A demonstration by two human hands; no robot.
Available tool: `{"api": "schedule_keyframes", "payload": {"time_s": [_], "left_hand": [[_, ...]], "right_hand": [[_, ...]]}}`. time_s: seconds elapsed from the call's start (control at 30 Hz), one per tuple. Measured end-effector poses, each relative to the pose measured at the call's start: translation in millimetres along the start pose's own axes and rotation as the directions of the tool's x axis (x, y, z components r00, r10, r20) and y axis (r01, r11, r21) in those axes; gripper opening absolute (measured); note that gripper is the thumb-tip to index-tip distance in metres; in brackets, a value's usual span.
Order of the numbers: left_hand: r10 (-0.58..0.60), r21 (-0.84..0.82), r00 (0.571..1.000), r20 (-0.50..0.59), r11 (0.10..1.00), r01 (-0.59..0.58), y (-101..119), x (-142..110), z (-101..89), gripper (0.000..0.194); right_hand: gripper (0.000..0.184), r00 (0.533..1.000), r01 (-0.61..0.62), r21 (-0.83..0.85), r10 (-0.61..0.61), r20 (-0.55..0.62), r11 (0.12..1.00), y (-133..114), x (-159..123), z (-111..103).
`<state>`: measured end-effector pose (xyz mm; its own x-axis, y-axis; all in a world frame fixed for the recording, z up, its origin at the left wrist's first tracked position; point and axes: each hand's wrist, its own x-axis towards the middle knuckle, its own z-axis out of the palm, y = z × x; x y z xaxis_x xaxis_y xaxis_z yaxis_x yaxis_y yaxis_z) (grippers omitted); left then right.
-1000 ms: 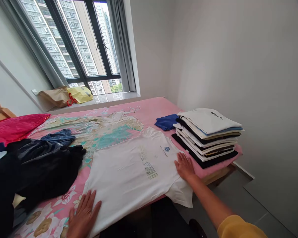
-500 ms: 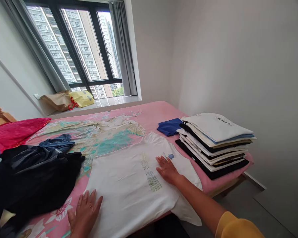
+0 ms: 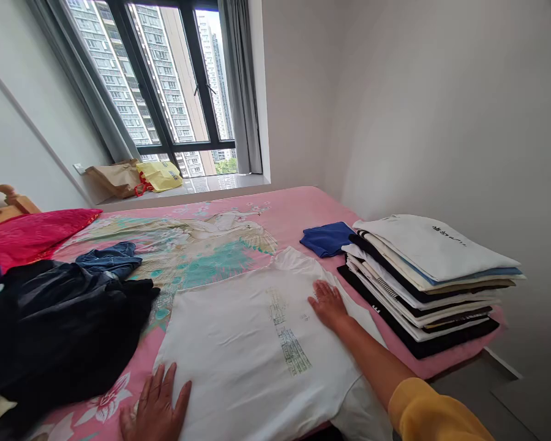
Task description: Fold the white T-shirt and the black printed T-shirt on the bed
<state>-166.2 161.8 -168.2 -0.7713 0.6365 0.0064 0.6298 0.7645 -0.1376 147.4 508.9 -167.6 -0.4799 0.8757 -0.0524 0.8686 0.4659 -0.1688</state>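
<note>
A white T-shirt (image 3: 239, 343) with a printed block of green and grey lettering lies spread on the bed in front of me. Its collar end points away to the upper right, and the sleeve nearest me hangs over the bed's edge. My left hand (image 3: 158, 404) rests at the shirt's lower left hem, fingers spread. On the upper chest lies my right hand (image 3: 329, 304), flat with fingers extended, covering the small blue emblem. Neither hand grips the cloth.
A tall stack of folded shirts (image 3: 431, 251) stands at the right, beside a folded blue garment (image 3: 327, 239). Dark clothes (image 3: 68, 318) lie heaped at the left, near a red pillow (image 3: 37, 236). Paper and yellow bags (image 3: 160, 176) sit on the windowsill.
My right hand has slid slightly up and right across the shirt's chest, now over the emblem. My left hand stays by the hem. The view has shifted a little.
</note>
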Motion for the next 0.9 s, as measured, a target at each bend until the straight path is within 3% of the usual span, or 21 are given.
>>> {"api": "schedule_keyframes", "payload": {"time_s": [0.07,0.17,0.23,0.33,0.37,0.5,0.6,0.67,0.77,0.83,0.9], "left_hand": [[0.006,-0.011,1.0,-0.024,1.0,-0.007,-1,-1,3.0,0.061],[0.006,-0.023,0.999,-0.049,1.0,-0.007,-2,-1,6.0,0.061],[0.0,-0.023,0.999,-0.051,1.0,-0.001,-1,-1,5.5,0.06],[-0.007,-0.025,0.999,-0.052,1.0,0.005,1,-2,2.0,0.06],[-0.009,-0.027,0.999,-0.048,1.0,0.008,1,-3,0.9,0.06],[-0.008,-0.052,0.999,-0.042,0.999,0.005,2,-5,-0.3,0.06],[0.004,-0.088,0.997,-0.075,0.996,-0.01,2,-6,-0.1,0.06],[0.003,-0.107,0.996,-0.084,0.994,-0.012,2,-8,-2.0,0.06],[-0.006,-0.114,0.998,-0.069,0.993,-0.002,3,-11,-8.0,0.06],[0.0,-0.108,0.998,-0.056,0.994,-0.006,4,-14,-12.6,0.059],[0.01,-0.104,0.998,-0.055,0.995,-0.015,4,-16,-15.8,0.059]], "right_hand": [[0.062,0.983,-0.183,-0.004,0.183,0.004,0.983,13,13,-8],[0.061,0.965,-0.263,-0.013,0.263,-0.005,0.965,14,27,-17],[0.062,0.982,-0.187,-0.018,0.186,-0.035,0.982,0,28,-14],[0.063,0.998,0.041,-0.013,-0.041,-0.036,0.999,-16,20,-1],[0.064,0.998,0.043,-0.008,-0.044,-0.033,0.999,-15,18,1],[0.063,0.973,-0.228,-0.003,0.228,-0.024,0.974,8,21,-5],[0.061,0.959,-0.282,-0.011,0.282,-0.013,0.959,-4,15,-11],[0.061,0.977,-0.202,-0.004,0.202,-0.068,0.979,-35,-5,-5],[0.058,0.987,0.123,0.04,-0.118,-0.106,0.992,-79,-49,14],[0.057,0.964,0.265,0.073,-0.262,-0.056,0.961,-82,-73,23],[0.057,0.979,0.204,0.059,-0.202,-0.033,0.977,-55,-85,23]]}}
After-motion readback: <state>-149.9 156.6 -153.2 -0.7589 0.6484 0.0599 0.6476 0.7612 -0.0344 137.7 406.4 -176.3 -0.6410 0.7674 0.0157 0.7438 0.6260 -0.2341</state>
